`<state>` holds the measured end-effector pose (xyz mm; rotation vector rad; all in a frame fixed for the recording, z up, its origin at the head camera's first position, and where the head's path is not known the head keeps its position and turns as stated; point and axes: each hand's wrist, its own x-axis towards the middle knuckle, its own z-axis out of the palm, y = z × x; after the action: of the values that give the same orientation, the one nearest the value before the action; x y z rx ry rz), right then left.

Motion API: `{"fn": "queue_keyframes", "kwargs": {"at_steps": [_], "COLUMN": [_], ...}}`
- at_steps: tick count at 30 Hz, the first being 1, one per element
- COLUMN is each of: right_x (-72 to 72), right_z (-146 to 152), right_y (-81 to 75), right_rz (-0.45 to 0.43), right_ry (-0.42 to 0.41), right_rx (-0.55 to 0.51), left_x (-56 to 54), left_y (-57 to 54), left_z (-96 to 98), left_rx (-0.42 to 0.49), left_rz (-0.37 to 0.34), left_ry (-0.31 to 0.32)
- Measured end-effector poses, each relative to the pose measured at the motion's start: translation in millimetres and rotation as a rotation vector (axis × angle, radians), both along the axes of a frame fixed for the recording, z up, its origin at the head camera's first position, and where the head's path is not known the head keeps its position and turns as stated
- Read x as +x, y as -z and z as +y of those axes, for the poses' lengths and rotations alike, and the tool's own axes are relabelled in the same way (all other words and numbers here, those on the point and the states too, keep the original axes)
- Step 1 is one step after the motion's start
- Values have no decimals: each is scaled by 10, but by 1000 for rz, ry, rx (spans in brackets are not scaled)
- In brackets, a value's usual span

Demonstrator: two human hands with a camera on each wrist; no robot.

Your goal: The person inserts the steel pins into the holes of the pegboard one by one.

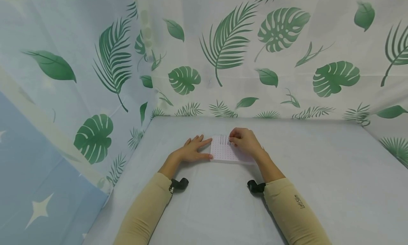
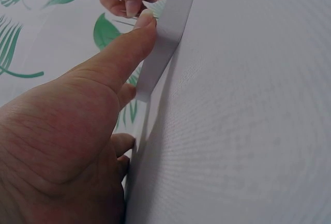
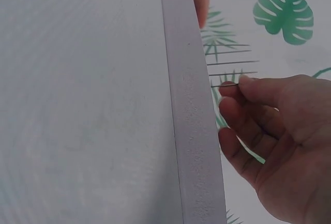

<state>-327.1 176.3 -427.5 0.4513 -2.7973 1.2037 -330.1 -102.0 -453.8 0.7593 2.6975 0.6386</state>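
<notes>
A white block-like board [image 1: 223,155] with a grid of small dots lies flat on the table. Several thin dark needles [image 3: 232,62] stand upright in a row from its top near the far side. Thumb and index fingertip of my left hand [image 1: 190,151] touch the board's left edge, fingers fairly straight and spread. My right hand [image 1: 244,140] is over the board's far right part. In the right wrist view it pinches one more needle [image 3: 225,85] between thumb and index finger, at the end of the row, its lower end right at the board's surface.
A pale cloth covers the table [image 1: 216,206]. Behind it hangs a white curtain [image 1: 223,96] with green leaf prints, and another stretch runs along the left. Lower left hangs a blue cloth [image 1: 57,188] with white stars. Black wrist cameras sit on both forearms.
</notes>
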Motion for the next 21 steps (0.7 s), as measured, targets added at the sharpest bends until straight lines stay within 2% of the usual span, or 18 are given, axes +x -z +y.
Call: {"fn": "queue_keyframes", "kwargs": {"at_steps": [12, 21], "right_x": [-10, -7], "right_z": [-7, 1], "right_y": [9, 3], "right_rz": [88, 84], "right_ry": [8, 7], "right_rx": [110, 153], "left_x": [4, -14], "left_y": [-28, 1], "left_z": [-3, 2], "left_rx": [3, -1], "left_rz": [-13, -10], "left_ry": [-2, -1]}}
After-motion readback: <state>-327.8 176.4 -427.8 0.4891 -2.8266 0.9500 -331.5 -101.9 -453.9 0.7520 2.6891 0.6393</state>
